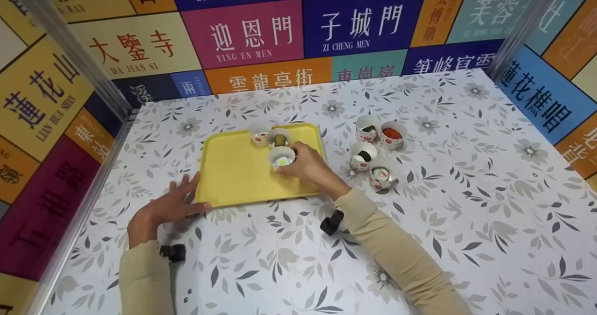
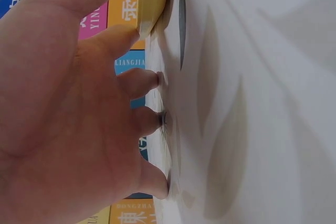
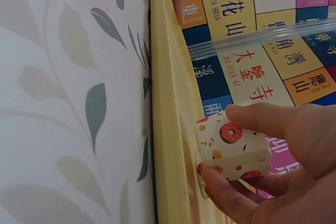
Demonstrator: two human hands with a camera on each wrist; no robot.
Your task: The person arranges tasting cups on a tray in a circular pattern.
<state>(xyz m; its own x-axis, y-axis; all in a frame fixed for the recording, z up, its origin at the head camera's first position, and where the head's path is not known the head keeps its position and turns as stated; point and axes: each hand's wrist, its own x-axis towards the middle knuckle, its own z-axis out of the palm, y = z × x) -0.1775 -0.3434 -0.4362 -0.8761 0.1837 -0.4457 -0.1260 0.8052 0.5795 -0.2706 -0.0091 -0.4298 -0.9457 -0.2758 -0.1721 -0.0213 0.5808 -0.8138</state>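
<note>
My right hand [image 1: 310,165] pinches a paper baking cup [image 1: 281,159] between thumb and fingers at the right part of a yellow tray [image 1: 228,165]. Donuts are printed on this cup [image 3: 231,140], and something white and green shows inside. Whether its base touches the tray cannot be made out. Just behind it, a cup with a dark and yellowish filling [image 1: 279,140] and another white cup [image 1: 260,135] stand near the tray's back edge. At the tray's left front corner rests my left hand [image 1: 172,205], its fingers [image 2: 144,80] spread and touching the rim and the tabletop.
Right of the tray several more cups stand grouped: one with orange-red filling [image 1: 392,134], one with a black-banded piece [image 1: 363,156], one with pale pink bits [image 1: 381,175] and one with a dark piece [image 1: 367,129]. Printed panels [image 1: 242,35] border the leaf-patterned table [image 1: 280,259].
</note>
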